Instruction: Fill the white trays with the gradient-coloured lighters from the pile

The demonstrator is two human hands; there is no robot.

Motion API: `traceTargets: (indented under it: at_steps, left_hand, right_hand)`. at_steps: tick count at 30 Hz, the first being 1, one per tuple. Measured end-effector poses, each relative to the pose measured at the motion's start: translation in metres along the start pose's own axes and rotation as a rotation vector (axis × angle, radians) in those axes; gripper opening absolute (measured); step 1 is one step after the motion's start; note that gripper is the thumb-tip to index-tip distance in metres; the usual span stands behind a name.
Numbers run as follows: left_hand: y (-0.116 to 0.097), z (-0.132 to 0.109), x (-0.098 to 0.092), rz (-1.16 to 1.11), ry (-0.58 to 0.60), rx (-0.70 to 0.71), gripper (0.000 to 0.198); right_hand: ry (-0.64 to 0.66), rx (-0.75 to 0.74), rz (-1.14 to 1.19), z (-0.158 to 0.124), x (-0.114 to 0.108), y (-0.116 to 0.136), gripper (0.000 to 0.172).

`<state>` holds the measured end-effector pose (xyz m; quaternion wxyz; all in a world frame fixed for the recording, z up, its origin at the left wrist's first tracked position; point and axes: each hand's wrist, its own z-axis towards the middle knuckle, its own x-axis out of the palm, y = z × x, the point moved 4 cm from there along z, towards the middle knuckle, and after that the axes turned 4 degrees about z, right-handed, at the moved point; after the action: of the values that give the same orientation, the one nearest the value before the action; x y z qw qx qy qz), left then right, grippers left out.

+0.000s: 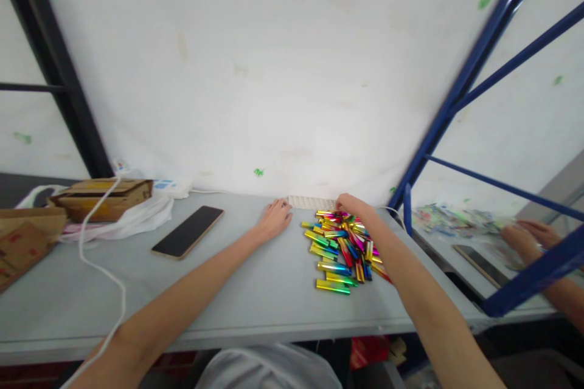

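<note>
A heap of several shiny metallic lighters (342,249) in gold, green, blue and pink lies on the grey table (255,292). A white perforated tray (312,202) rests against the wall behind the heap. My left hand (274,219) lies on the table beside the tray's left end, fingers curled loosely with nothing seen in them. My right hand (353,203) reaches over the far side of the heap, at the tray's right end, fingers bent down; what they hold, if anything, is hidden.
A black phone (188,231) lies left of my left hand. Further left are cardboard boxes (103,196), a white plastic bag (137,216) and a white cable (98,267). A blue metal frame (456,97) stands at right; beyond it another person's hands (524,237) work by a second phone (479,262).
</note>
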<state>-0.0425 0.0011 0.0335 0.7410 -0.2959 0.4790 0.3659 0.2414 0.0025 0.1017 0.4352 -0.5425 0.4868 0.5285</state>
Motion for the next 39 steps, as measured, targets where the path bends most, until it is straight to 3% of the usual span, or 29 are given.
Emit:
traceTargets:
  at_steps: [3,10,16,23,30,35,39]
  left_hand:
    - [0.0,0.001,0.001,-0.001,0.003,0.0,0.031]
    - [-0.002,0.005,0.004,0.023,0.042,0.01,0.041]
    - [-0.004,0.011,0.006,0.037,0.092,0.055,0.044]
    - [-0.016,0.025,0.01,0.031,0.133,0.094,0.046]
    - [-0.043,0.047,0.019,-0.014,0.158,0.11,0.046]
    - [-0.051,0.052,0.015,-0.111,0.12,0.094,0.045]
    - [-0.037,0.038,-0.002,-0.255,-0.003,0.048,0.047]
  right_hand:
    - [0.063,-0.003,-0.059,0.006,0.001,-0.002,0.014]
    - [0.041,-0.054,-0.111,0.009,0.006,-0.009,0.018]
    - [-0.102,-0.11,-0.07,-0.002,0.01,-0.025,0.022]
    - [-0.318,-0.146,0.03,-0.023,-0.002,-0.036,0.022]
    - [-0.571,-0.346,0.388,-0.037,-0.022,-0.002,0.012]
    - [-0.563,-0.301,0.431,-0.043,-0.029,0.026,0.014]
    - [-0.506,-0.347,0.414,-0.049,-0.021,0.049,0.015]
